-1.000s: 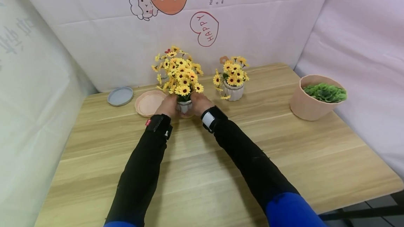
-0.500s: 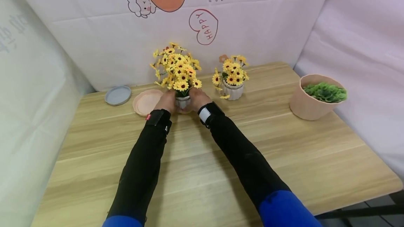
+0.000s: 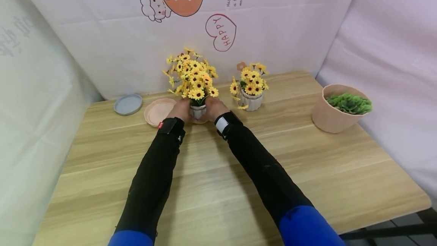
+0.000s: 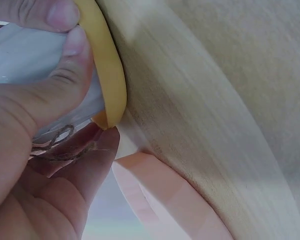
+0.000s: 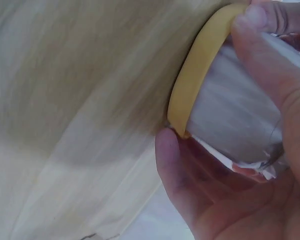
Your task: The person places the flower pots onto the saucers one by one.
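Observation:
In the head view, a grey-white flowerpot (image 3: 198,113) full of yellow daisy-like flowers (image 3: 195,74) stands at the back of the table between my hands. Under its base sits a yellow saucer (image 4: 111,75), low against the wood. My left hand (image 3: 180,110) grips pot and saucer from the left, thumb on the pot's side and fingertips at the saucer's rim. From the right, my right hand (image 3: 216,108) holds them the same way, thumb at the yellow rim (image 5: 196,75). Both thumbs lie close together at the front. Brown twine (image 4: 65,145) hangs by the pot in the left wrist view.
A pink saucer (image 3: 158,113) lies just left of my left hand, with a grey saucer (image 3: 128,104) beyond it. To the right stand a smaller pot of yellow flowers (image 3: 252,101) and a large pink pot (image 3: 329,117) with green leaves. White cloth (image 3: 273,33) hangs behind.
Both hands and the flowerpot have shifted very slightly toward the back of the table, with the grip kept. The view wavers a little; the other pots and saucers stay in place.

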Tool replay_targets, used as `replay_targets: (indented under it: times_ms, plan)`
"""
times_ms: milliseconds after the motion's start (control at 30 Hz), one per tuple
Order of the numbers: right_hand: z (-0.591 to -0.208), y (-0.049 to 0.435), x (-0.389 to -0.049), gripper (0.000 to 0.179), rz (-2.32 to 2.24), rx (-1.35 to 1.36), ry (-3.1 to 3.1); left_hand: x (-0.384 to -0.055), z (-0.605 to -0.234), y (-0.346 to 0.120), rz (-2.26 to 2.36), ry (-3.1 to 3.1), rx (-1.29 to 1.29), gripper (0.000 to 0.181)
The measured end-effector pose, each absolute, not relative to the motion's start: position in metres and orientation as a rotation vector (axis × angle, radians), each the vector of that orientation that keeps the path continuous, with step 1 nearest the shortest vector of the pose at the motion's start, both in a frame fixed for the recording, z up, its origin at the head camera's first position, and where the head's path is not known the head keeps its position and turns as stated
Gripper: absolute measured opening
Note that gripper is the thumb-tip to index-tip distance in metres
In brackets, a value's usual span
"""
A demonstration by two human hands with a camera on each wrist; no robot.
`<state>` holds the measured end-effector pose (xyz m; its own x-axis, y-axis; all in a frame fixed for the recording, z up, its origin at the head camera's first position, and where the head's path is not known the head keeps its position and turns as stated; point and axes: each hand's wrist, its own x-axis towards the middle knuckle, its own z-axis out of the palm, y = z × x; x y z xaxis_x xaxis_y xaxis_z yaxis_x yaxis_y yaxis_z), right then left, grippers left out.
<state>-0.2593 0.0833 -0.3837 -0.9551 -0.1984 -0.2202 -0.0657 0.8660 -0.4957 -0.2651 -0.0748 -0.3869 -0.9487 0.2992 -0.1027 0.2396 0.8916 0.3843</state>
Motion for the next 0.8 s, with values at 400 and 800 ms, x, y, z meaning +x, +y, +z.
replay_targets:
  times_ms: [400,800]
  plan:
    - [-0.392,0.081,-0.255,0.09,-0.857,-0.185,2.777,-0.266,-0.39,-0.089,0.682,2.845,0.389,0.08]
    - [-0.393,0.091,-0.238,0.088,-0.911,-0.279,2.876,-0.251,-0.389,-0.103,0.638,2.901,0.371,0.108]
